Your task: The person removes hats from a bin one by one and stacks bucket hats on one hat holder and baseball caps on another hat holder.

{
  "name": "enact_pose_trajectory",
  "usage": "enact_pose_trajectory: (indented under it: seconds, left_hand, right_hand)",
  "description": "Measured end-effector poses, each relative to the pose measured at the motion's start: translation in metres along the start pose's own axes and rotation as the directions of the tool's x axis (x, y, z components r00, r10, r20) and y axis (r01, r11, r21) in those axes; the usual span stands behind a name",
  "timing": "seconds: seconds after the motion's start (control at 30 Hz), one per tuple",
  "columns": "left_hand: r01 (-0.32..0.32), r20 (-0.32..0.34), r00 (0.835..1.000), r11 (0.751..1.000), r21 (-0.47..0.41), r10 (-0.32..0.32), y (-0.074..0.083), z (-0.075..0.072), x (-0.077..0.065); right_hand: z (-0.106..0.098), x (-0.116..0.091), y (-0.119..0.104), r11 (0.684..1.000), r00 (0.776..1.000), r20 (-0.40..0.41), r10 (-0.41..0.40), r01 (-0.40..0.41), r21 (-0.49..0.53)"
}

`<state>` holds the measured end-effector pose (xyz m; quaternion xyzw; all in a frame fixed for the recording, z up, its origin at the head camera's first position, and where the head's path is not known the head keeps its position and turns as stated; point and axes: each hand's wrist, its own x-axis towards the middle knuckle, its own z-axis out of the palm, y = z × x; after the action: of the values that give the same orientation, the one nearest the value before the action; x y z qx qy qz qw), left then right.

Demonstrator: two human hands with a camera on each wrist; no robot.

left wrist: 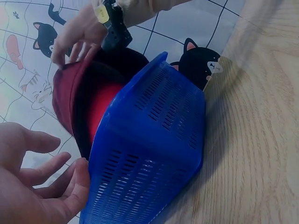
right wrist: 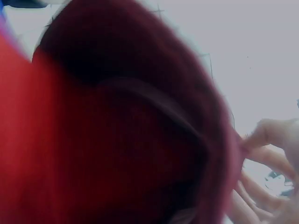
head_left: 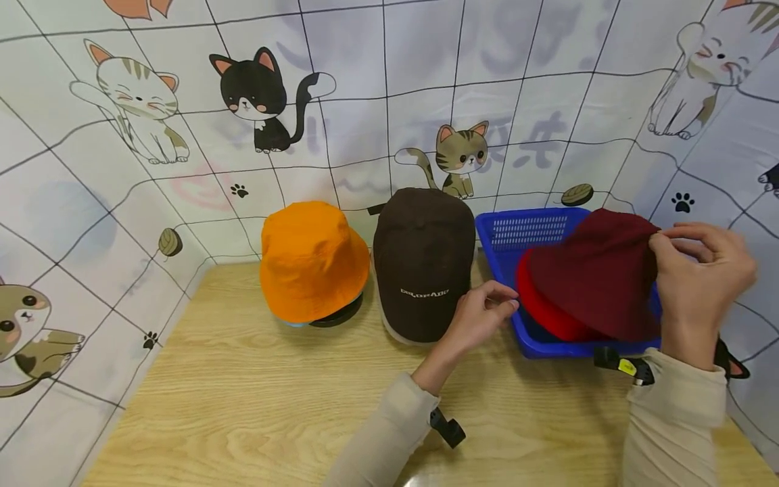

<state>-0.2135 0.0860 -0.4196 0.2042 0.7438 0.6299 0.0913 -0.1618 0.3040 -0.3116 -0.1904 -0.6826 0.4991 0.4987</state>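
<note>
A maroon bucket hat [head_left: 599, 270] is tilted above a bright red hat [head_left: 556, 314] in the blue plastic basket [head_left: 523, 230]. My right hand [head_left: 706, 270] pinches the maroon hat at its right side. In the right wrist view the maroon hat [right wrist: 205, 107] hangs over the red one [right wrist: 93, 149], its dark inside showing. My left hand [head_left: 483, 314] is at the basket's left rim, fingers loosely bent and holding nothing. The left wrist view shows that hand [left wrist: 42, 172] beside the perforated basket wall [left wrist: 145, 140]; whether a fingertip touches it, I cannot tell.
Left of the basket stands a dark brown cap [head_left: 422, 264] lettered COLORADO, over a lighter brim. Farther left sits an orange bucket hat [head_left: 310, 260] with a dark brim under it. A cat-printed wall cloth [head_left: 365, 135] closes off the back of the wooden table [head_left: 274, 399].
</note>
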Motion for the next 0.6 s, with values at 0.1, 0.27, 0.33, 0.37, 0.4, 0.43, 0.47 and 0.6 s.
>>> enact_pose_trajectory:
  seconds: [0.1,0.27,0.33,0.37,0.4,0.43,0.47,0.6]
  left_hand:
    - [0.006,0.005,1.0,1.0,-0.014,-0.006,0.001,0.001,0.001]
    - [0.069,0.075,0.996,0.963,-0.262,-0.051,0.006,0.007,0.005]
    - [0.126,0.11,0.99,0.904,-0.41,-0.088,0.008,0.011,0.008]
    - [0.153,0.118,0.987,0.868,-0.473,-0.109,0.008,0.012,0.009]
    - [0.173,0.118,0.985,0.83,-0.531,-0.129,0.008,0.014,0.01]
    - [0.186,0.113,0.983,0.797,-0.575,-0.147,0.008,0.016,0.012]
    - [0.194,0.104,0.981,0.767,-0.612,-0.165,0.007,0.018,0.014]
    - [0.185,0.051,0.975,0.674,-0.715,-0.214,0.01,0.024,0.022]
  right_hand:
    - [0.001,-0.002,-0.005,0.999,0.999,-0.01,-0.045,0.045,0.019]
    - [0.003,-0.002,-0.011,0.996,0.997,0.031,-0.076,0.075,0.042]
    - [0.002,-0.001,-0.008,0.998,0.995,0.09,-0.052,0.049,0.037]
    - [0.001,0.001,-0.006,0.999,0.991,0.133,-0.033,0.029,0.028]
    - [-0.001,0.002,-0.003,1.0,0.983,0.185,-0.007,0.006,0.009]
    - [-0.004,0.005,0.001,1.0,0.969,0.247,0.024,-0.022,-0.011]
    - [-0.007,0.007,0.006,0.999,0.948,0.314,0.049,-0.04,-0.035]
    - [-0.021,0.022,0.03,0.988,0.828,0.541,0.147,-0.151,-0.037]
